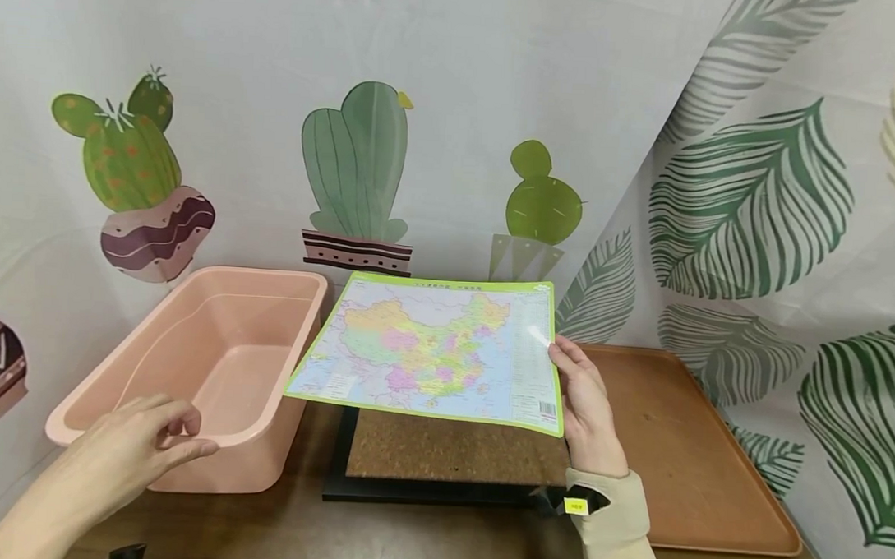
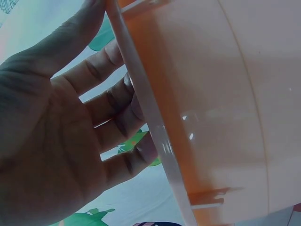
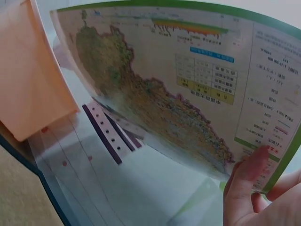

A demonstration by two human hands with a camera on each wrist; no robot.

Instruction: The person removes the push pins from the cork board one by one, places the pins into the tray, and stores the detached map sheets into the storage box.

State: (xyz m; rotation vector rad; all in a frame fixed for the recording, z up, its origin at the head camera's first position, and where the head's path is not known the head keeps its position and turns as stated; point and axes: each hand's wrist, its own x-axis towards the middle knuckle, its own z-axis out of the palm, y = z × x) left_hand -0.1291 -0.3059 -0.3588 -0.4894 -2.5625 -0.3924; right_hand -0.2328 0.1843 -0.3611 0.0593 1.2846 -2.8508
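A map sheet [image 1: 423, 353] with a lime-green border is in my right hand [image 1: 587, 404], held by its right edge. In the right wrist view the thumb presses on the sheet's underside [image 3: 155, 84], which carries another printed map. The sheet hangs over a cork board [image 1: 456, 448] with a black edge and hides its far part. At the near left corner of a pink plastic basin [image 1: 264, 438] is my left hand [image 1: 134, 437], its fingers loosely bent with nothing in them. The left wrist view puts its fingertips along the basin's rim [image 2: 146, 99]; contact cannot be told.
A brown tray [image 1: 693, 453] lies on the right side of the dark wooden table [image 1: 423, 542]. Behind everything hangs a white cloth [image 1: 455, 49] printed with cacti and leaves. The basin's tall wall stands just left of the cork board.
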